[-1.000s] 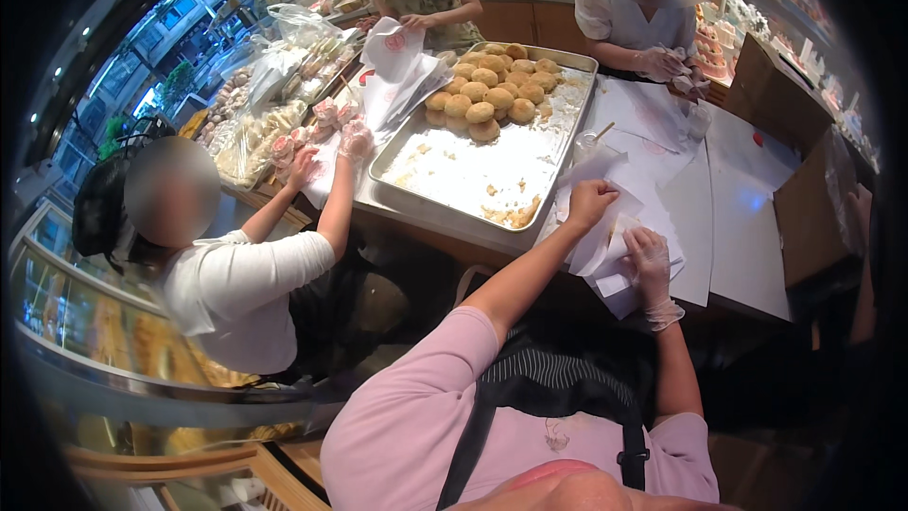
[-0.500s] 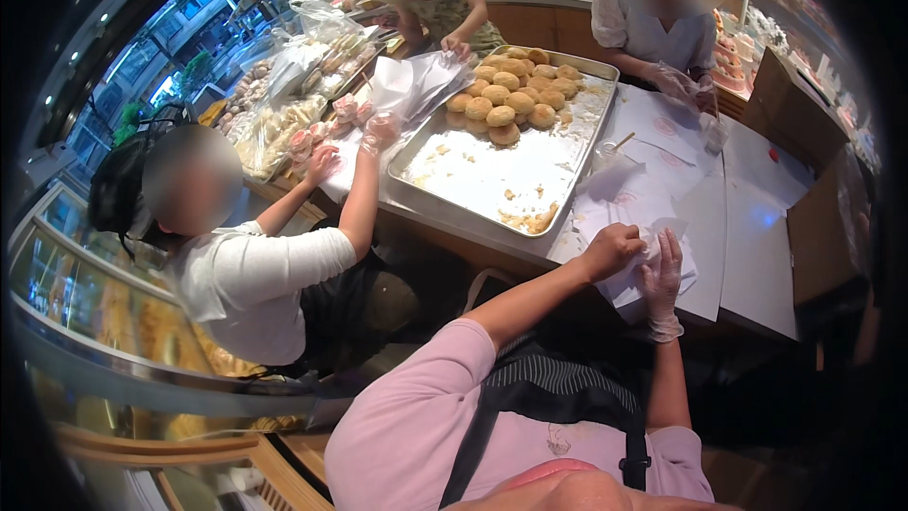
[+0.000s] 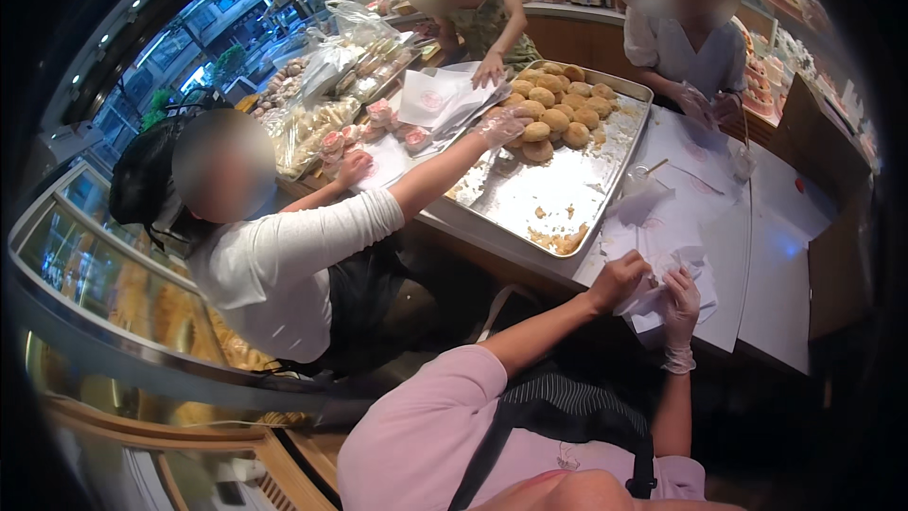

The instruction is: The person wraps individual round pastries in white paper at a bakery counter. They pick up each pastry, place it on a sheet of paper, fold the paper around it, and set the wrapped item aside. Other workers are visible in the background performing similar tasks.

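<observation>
My bare left hand (image 3: 619, 282) is closed, its fingers pinching the edge of a white paper wrapper (image 3: 659, 298). Over the wrapper's other side bends my right hand (image 3: 679, 301), in a clear plastic glove, its fingers curled against the paper. What the paper contains, if anything, is hidden. Beneath both hands lie loose white paper sheets (image 3: 695, 227) by the table's near edge. Beyond my left hand sits a large metal tray (image 3: 558, 187) with crumbs on it and golden round buns (image 3: 558, 104) piled at its far end.
A co-worker's gloved hand (image 3: 503, 126) reaches to the buns from the left. Another person's hand (image 3: 489, 69) rests at a paper stack (image 3: 435, 99). A third person stands across the table. Wrapped pastries (image 3: 333, 144) lie left; a cardboard box (image 3: 823, 132) stands right.
The left co-worker's gloved hand has moved from the paper stack to the buns. My right fingers have bent from upright to curled over the paper. The whole view has shifted slightly.
</observation>
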Demonstrator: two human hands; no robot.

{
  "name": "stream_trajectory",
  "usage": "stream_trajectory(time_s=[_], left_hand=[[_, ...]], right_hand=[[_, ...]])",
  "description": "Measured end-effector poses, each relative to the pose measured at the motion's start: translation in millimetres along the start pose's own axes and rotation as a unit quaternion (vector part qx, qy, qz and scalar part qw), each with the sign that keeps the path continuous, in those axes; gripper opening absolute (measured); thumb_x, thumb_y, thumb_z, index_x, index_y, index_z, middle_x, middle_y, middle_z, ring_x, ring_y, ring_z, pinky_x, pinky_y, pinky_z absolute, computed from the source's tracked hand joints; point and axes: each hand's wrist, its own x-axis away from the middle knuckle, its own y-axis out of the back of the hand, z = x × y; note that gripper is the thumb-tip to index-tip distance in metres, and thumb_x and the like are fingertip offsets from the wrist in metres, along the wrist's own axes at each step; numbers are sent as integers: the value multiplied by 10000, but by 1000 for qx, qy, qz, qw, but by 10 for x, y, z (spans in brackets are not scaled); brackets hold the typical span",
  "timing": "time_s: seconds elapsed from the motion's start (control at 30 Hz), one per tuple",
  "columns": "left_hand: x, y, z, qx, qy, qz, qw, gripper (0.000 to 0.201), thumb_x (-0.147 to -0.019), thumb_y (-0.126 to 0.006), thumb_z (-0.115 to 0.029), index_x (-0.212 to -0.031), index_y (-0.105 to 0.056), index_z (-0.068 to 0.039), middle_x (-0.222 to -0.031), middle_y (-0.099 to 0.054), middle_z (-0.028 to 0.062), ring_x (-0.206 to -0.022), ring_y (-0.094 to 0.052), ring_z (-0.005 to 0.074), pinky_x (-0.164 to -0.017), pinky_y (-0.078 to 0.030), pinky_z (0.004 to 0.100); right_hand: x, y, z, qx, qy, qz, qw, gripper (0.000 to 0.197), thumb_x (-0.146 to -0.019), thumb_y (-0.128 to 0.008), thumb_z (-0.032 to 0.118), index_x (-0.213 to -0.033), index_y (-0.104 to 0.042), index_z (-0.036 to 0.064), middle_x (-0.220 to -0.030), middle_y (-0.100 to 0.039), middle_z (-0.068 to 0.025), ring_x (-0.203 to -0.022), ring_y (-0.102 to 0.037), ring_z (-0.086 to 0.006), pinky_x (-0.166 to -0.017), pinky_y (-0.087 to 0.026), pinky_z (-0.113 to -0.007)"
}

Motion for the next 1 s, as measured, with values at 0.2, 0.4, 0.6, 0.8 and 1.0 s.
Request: stream_trajectory(time_s=[0.2, 0.4, 0.6, 0.8, 1.0], left_hand=[[-473, 653, -167, -50, -115, 28, 992, 314, -805, -655, -33, -1118, -636, -32, -1013, -628, 156, -944, -608, 325, -828, -496, 401], [-2163, 2201, 620, -390, 80, -122, 909, 940, -870, -608, -492, -1545, -32, -183, -1599, 26, 140, -1449, -143, 358, -1123, -90, 630], [-3117, 3265, 1106, -496, 229, -196, 814, 969, -844, -350, -701, -1536, -12, -112, -1597, 27, 166, -1462, 115, 358, -1103, 139, 618], [-2945, 2721, 1100, -412, 153, -108, 892, 1168, -768, -676, -581, -1521, 39, -44, -1581, 90, 209, -1469, 4, 366, -1150, 69, 564], [-1803, 1557, 777, -342, 58, 16, 938, 1003, -790, -698, -518, -1481, -189, 0, -1528, -157, 288, -1422, -188, 402, -1168, -87, 535]], right_hand=[[45, 22, -45, -35, -34, 6, 999, 272, -805, -607, -40, -1041, -680, 75, -1112, -654, -95, -1210, -538, -350, -1005, -416, -418], [35, -2, -3, -23, -42, 14, 999, 296, -808, -593, -46, -1061, -683, 78, -1124, -654, -92, -1228, -527, -341, -1017, -401, -409], [77, -60, -141, -46, -44, 34, 997, 335, -788, -600, -59, -1090, -685, 59, -1169, -638, -95, -1261, -498, -338, -1047, -388, -411], [141, 31, -148, -46, -59, 43, 996, 423, -732, -652, -75, -1137, -671, 45, -1204, -623, -88, -1297, -465, -319, -1051, -392, -395], [83, 20, -95, -41, -43, 34, 998, 355, -793, -578, -97, -1104, -678, 41, -1178, -638, -100, -1271, -490, -337, -1062, -367, -419]])
